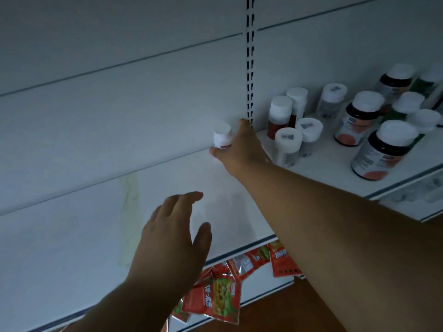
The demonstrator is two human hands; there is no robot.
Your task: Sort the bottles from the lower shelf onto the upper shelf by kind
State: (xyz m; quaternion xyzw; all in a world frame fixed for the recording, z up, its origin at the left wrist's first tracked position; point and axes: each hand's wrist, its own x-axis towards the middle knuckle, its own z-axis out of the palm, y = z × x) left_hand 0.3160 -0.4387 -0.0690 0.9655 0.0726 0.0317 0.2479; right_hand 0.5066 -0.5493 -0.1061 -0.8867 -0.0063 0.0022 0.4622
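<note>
Head view, R hand: our right hand (pixel 239 149) was stretched up to the back of the white shelf (pixel 107 212), fingers and thumb curled round a small white bottle (pixel 222 138).
Head view, held bottle: white cap, white body w/ a bit of red label at the bottom, upright, close to the back panel (pixel 119 104) and just left of the slotted upright (pixel 250 68). Whether its base touched the shelf we couldn't tell; the hand hid it.
Head view, L hand: our left hand (pixel 172 238) hovered lower over the shelf's front part, fingers spread and relaxed, gripping nothing.
Head view, other bottles: right of the upright, on the neighbouring shelf (pixel 335 164), stood a group of white-capped bottles (pixel 359 121): two w/ red contents (pixel 279 118) at the back left, clear ones (pixel 287 146) beside them, dark ones w/ white-and-red labels (pixel 381 152) further right, green ones at the far right edge, blurred.
Head view, below: red food packets (pixel 223 291) hung under the shelf's front edge, above a brown floor (pixel 299 315).
Light: dim, labels unreadable.
</note>
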